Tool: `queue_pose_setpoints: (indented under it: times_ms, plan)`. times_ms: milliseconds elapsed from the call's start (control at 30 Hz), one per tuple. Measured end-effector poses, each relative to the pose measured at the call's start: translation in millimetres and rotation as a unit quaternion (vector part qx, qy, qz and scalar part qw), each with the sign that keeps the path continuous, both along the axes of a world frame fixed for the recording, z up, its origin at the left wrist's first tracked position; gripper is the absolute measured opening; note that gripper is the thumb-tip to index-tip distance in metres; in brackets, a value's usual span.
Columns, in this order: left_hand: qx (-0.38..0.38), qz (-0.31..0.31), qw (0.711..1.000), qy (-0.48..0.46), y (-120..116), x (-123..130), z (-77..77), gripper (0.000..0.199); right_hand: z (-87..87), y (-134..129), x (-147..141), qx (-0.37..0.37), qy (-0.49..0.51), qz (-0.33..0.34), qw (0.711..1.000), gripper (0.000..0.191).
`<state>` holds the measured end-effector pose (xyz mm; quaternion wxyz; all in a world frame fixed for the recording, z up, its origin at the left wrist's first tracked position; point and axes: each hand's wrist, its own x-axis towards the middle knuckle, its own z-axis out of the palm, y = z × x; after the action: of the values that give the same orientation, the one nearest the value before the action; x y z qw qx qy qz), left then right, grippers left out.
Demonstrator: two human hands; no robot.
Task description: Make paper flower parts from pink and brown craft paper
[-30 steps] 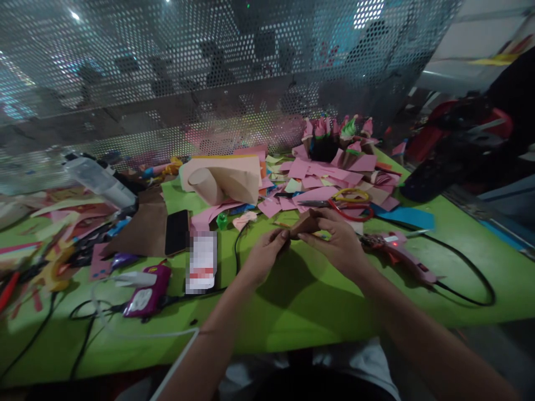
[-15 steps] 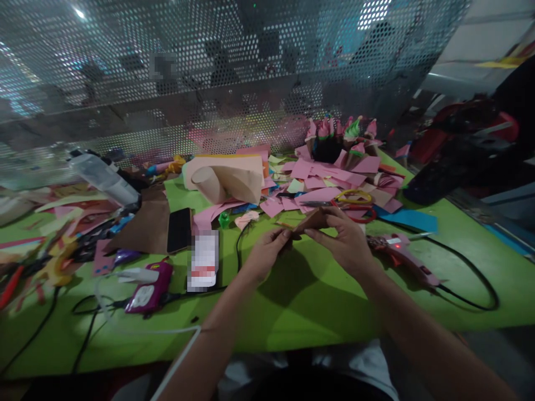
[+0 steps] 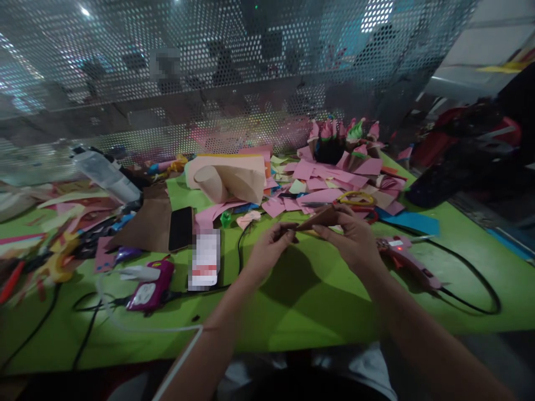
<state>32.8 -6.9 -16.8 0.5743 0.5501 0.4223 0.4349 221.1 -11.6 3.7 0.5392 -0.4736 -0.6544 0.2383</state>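
Observation:
A small brown paper piece [image 3: 320,218] hangs above the green table [image 3: 301,317], tapering to a point on its left. My right hand [image 3: 351,236] is closed on its wide end, thumb below and fingers above. At the tapered end my left hand [image 3: 273,245] is pinched, thumb against the fingers; what lies between them is too small to make out. A pink glue gun [image 3: 407,262] with a lit red light rests right of my right hand. Yellow-handled scissors [image 3: 355,197] lie just behind my right hand.
Pink paper scraps [image 3: 330,178] and small cones in a dark holder fill the back. Left are a black phone [image 3: 181,229], a lit phone [image 3: 204,259], a purple box [image 3: 151,285] with cables, brown paper [image 3: 148,223] and a bottle [image 3: 106,175]. A perforated metal screen [image 3: 234,72] stands behind.
My right hand has shifted slightly right and tilted the brown paper a little. My left hand has curled its fingers more. The whole view has shifted slightly.

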Motion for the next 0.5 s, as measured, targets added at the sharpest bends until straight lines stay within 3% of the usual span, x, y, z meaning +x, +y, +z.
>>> queue_pose_setpoints:
  times_ms: [133,267,367,500]
  plan:
    - [0.123,0.008,0.990,0.065,-1.4,1.2,-3.6,0.033,-1.6,-1.0,-2.0,-0.015,0.008,0.008,1.000,0.011]
    - [0.211,0.004,0.966,0.150,-1.7,-1.2,-4.3,0.039,-1.6,-1.8,-3.6,-0.062,-0.006,0.080,0.995,0.012]
    - [0.237,-0.015,0.950,0.205,-1.7,-1.7,-2.5,0.047,-2.3,-0.1,-1.1,-0.125,-0.027,0.135,0.983,0.016]
    - [0.239,-0.037,0.924,0.296,-4.1,1.4,0.6,0.050,-7.4,2.3,2.2,-0.140,-0.040,0.128,0.981,0.023]
